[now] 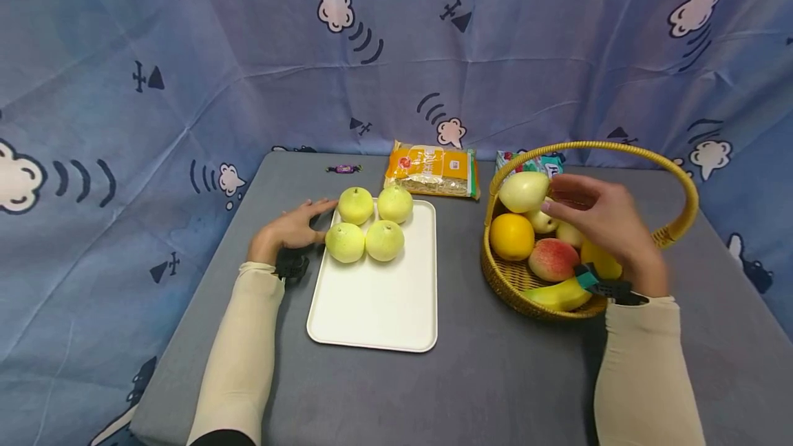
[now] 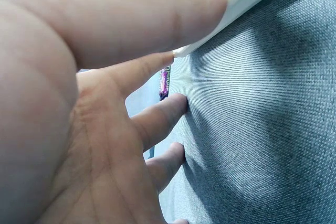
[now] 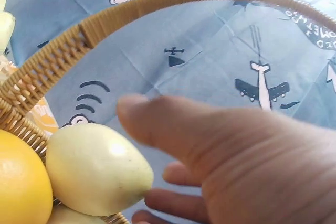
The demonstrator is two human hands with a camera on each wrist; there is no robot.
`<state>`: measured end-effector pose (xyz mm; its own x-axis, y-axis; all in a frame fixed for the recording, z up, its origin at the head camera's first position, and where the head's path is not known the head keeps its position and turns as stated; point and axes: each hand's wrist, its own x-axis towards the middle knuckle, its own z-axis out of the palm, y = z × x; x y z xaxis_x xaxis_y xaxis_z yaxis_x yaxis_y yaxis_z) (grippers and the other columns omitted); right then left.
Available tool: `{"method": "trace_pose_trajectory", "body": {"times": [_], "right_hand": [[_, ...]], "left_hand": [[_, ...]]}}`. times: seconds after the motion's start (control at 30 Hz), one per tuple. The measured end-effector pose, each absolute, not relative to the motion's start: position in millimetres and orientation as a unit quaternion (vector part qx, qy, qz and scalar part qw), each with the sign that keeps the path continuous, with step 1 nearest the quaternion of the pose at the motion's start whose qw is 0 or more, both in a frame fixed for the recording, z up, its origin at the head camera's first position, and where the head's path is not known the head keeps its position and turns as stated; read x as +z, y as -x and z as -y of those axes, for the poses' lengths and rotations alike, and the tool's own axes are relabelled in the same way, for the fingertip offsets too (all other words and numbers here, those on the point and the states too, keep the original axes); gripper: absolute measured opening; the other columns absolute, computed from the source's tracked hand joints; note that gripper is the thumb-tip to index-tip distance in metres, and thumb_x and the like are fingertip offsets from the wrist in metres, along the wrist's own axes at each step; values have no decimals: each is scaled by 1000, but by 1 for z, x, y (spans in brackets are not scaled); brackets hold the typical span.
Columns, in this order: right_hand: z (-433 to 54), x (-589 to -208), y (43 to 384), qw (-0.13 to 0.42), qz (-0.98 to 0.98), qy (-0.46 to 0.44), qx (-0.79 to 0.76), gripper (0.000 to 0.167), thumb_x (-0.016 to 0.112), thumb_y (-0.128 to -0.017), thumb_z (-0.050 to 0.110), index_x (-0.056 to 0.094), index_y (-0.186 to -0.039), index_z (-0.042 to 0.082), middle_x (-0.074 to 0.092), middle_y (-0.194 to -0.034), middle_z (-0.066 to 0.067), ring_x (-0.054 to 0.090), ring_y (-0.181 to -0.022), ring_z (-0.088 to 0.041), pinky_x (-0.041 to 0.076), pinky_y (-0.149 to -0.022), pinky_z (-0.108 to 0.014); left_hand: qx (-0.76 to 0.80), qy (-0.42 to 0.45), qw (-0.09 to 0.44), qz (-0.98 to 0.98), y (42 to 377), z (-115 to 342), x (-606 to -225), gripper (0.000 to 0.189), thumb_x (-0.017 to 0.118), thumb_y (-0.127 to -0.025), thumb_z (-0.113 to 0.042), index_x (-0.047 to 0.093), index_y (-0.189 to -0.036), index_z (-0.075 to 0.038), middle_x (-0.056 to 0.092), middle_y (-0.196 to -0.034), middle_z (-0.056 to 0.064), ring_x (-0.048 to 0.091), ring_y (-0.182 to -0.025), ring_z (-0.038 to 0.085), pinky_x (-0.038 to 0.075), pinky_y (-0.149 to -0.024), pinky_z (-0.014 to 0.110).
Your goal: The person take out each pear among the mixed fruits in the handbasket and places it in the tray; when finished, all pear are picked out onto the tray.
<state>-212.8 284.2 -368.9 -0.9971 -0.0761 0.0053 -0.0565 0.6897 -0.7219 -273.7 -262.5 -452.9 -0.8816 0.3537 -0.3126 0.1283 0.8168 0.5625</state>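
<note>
My left hand (image 1: 296, 226) is spread beside the white tray (image 1: 378, 308), thumb and index finger at its left rim. In the left wrist view, other fingertips (image 2: 178, 103) touch the grey tabletop. Several round yellow-green fruits (image 1: 385, 240) sit at the tray's far end. Over the wicker basket (image 1: 504, 288), my right hand (image 1: 597, 215) reaches toward a pale yellow-green, pear-like fruit (image 1: 524, 191). In the right wrist view the thumb stands apart from this fruit (image 3: 97, 169), and the fingers are near its tapered end; contact cannot be told.
Inside the basket lie an orange (image 1: 511, 237), a peach (image 1: 553, 259), a banana (image 1: 560, 296) and other fruits; its handle (image 1: 595, 146) arches overhead. Behind are an orange food packet (image 1: 431, 169), a teal packet (image 1: 545, 164) and a purple-wrapped candy (image 1: 343, 169). A patterned cloth (image 1: 372, 74) hangs behind the table.
</note>
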Motion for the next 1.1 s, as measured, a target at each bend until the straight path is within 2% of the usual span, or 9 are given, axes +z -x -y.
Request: {"method": "trace_pose_trajectory", "body": {"times": [0.13,0.23,0.33,0.43,0.5,0.67,0.93,1.03,1.1], "right_hand": [[-281,-374,223,20,-924,33,-381,78,73,-100,60,56,-160,14,67,-152,-18,66,-127,-29,47,-82,0],[-276,-376,229,39,-925,32,-376,86,71,-100,63,50,-165,11,65,-154,-21,67,-132,-35,49,-87,-5],[-269,-377,235,58,-927,30,-368,97,68,-100,68,40,-170,8,59,-158,-26,62,-139,-42,57,-105,-29],[-261,-378,240,62,-933,25,-353,103,65,-99,73,35,-172,7,57,-158,-29,58,-141,-47,52,-114,-60],[-256,-379,243,58,-937,23,-344,105,65,-98,75,35,-172,6,58,-156,-31,57,-140,-49,51,-114,-66],[-250,-381,245,38,-938,37,-342,100,70,-99,69,40,-170,6,60,-153,-31,62,-136,-49,56,-108,-64],[-248,-377,241,17,-930,80,-360,87,75,-101,54,42,-169,10,54,-159,-26,61,-140,-50,60,-103,-62],[-249,-374,233,10,-928,80,-365,86,78,-101,49,41,-170,11,55,-159,-25,63,-138,-50,66,-95,-40],[-250,-371,226,1,-924,83,-373,83,79,-101,45,43,-169,12,57,-158,-24,65,-136,-49,63,-86,-22]], "left_hand": [[277,-131,204,-930,273,263,-453,87,73,-100,-27,30,-175,-20,20,-183,19,3,-169,53,-4,-125,86],[277,-132,204,-930,274,263,-454,86,73,-101,-27,30,-175,-21,20,-183,18,3,-169,52,-4,-125,86],[278,-131,205,-929,274,262,-454,85,72,-101,-27,30,-175,-21,21,-183,18,3,-169,51,-5,-126,85],[280,-129,205,-929,274,262,-454,85,72,-101,-26,30,-175,-20,21,-183,18,3,-169,51,-6,-126,85],[280,-129,206,-929,274,261,-453,85,72,-102,-26,30,-175,-20,21,-183,18,3,-169,51,-6,-125,85],[281,-127,207,-929,273,261,-451,85,71,-102,-25,30,-175,-19,20,-183,18,3,-169,52,-6,-125,85],[277,-125,206,-930,274,263,-452,86,72,-101,-26,30,-175,-20,20,-183,18,3,-169,52,-6,-125,85],[280,-123,210,-929,274,262,-453,85,72,-101,-26,30,-175,-21,20,-183,16,2,-170,51,-6,-126,85],[281,-123,210,-928,274,261,-452,85,72,-101,-26,30,-175,-21,20,-183,16,2,-170,50,-6,-126,84]]}}
